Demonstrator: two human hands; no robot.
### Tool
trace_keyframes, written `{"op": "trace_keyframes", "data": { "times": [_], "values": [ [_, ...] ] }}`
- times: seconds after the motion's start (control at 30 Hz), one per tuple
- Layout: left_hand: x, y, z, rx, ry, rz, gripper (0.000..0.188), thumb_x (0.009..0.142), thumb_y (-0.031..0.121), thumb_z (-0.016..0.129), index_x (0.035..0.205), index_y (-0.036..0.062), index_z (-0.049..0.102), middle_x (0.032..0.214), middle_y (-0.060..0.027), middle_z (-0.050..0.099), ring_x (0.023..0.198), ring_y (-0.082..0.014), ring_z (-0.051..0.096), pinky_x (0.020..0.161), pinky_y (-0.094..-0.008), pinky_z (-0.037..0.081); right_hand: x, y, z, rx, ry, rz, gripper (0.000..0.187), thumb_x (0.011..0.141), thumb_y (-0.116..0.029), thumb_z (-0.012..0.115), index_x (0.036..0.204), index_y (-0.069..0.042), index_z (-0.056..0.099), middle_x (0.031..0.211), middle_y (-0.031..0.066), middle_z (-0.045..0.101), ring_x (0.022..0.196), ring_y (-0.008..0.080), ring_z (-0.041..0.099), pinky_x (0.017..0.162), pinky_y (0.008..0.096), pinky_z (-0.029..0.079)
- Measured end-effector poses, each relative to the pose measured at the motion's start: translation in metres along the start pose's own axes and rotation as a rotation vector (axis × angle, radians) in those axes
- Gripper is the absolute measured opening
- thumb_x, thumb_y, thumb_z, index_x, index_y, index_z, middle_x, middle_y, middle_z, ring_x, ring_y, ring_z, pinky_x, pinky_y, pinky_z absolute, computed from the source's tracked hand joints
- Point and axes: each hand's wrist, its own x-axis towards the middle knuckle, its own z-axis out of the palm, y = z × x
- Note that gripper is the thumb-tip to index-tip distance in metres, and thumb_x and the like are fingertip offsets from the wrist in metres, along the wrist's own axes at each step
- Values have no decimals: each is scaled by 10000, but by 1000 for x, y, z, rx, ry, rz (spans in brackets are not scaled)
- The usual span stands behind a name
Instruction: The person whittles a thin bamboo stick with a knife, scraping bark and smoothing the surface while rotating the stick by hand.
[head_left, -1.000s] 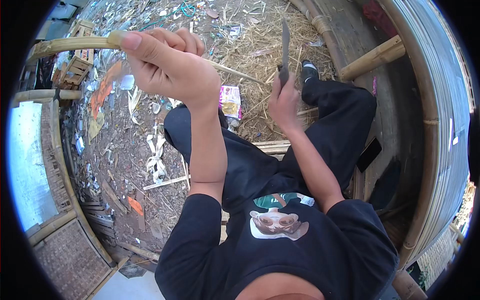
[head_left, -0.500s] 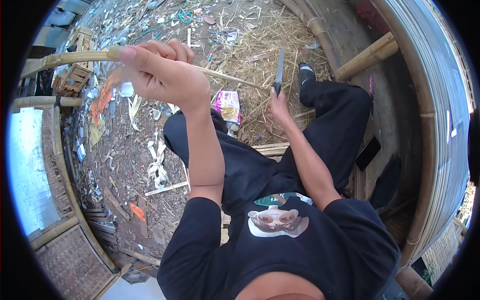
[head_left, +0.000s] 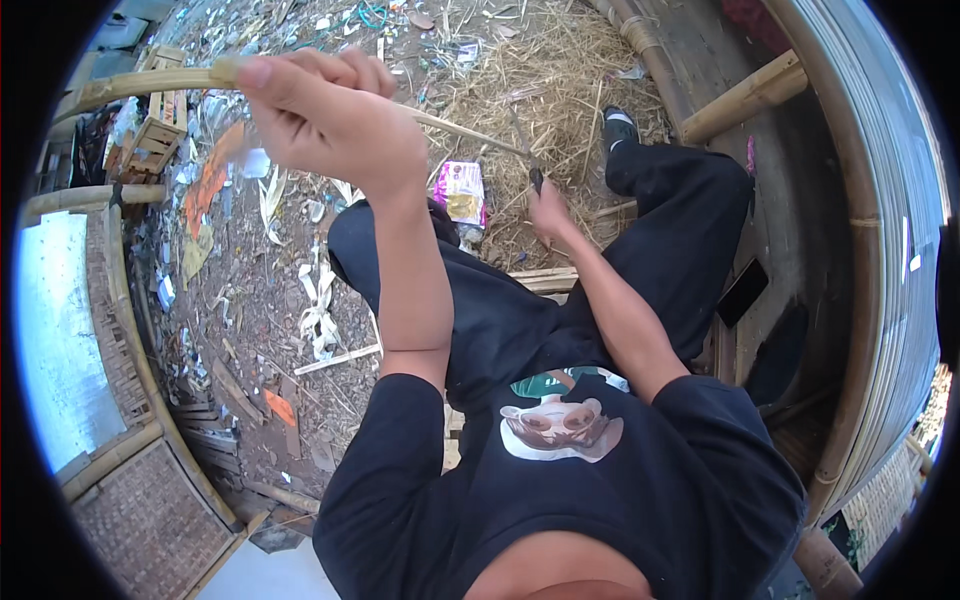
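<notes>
Notably, the knife [head_left: 537, 179] has tipped left to the strip [head_left: 465, 130] — likely working contact; left hand [head_left: 335, 125] pinches the strip, right hand [head_left: 551, 213] grips the knife.

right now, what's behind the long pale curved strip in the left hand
Left of the left hand, a brown slatted wooden crate shows above and below the strip. The band of crate that the strip crosses is covered and cannot be seen.

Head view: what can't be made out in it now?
In the head view:
Strip: middle, hidden by the left hand; left end, lost at the dark rim.
Knife: part of its handle, covered by the right hand; blade contact with the strip, too small to tell.
</notes>
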Motion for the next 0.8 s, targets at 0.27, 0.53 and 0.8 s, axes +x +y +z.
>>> {"op": "trace_keyframes", "data": {
  "times": [0.27, 0.53, 0.8],
  "values": [
    [26, -3, 9, 72, 145, 6, 554, 971, 511, 330, 563, 167, 182, 467, 60, 138, 363, -64, 156, 362, -250, 121, 13, -25, -9, 302, -83, 60, 286, 959, -364, 456, 1023, -85, 459, 616, 6, 470, 481, 98, 460, 431, 278, 389],
    [21, -60, 7, -131, -338, -213, 645, 884, 672, 340, 950, 41, 454, 687, -46, 435, 633, -126, 457, 575, -299, 367, 27, -39, -15, 76, -31, 98, 354, 949, -304, 409, 1119, 6, 416, 914, 316, 598, 904, 477, 571, 794, 539, 422],
    [-57, -117, -8, -217, -515, -509, 617, 901, 639, 337, 843, 33, 439, 645, -22, 375, 575, -145, 425, 600, -308, 407, 24, -53, -23, 63, 39, 123, 348, 947, -301, 419, 1055, 27, 466, 912, 301, 600, 891, 478, 567, 791, 534, 421]
  ]
}}
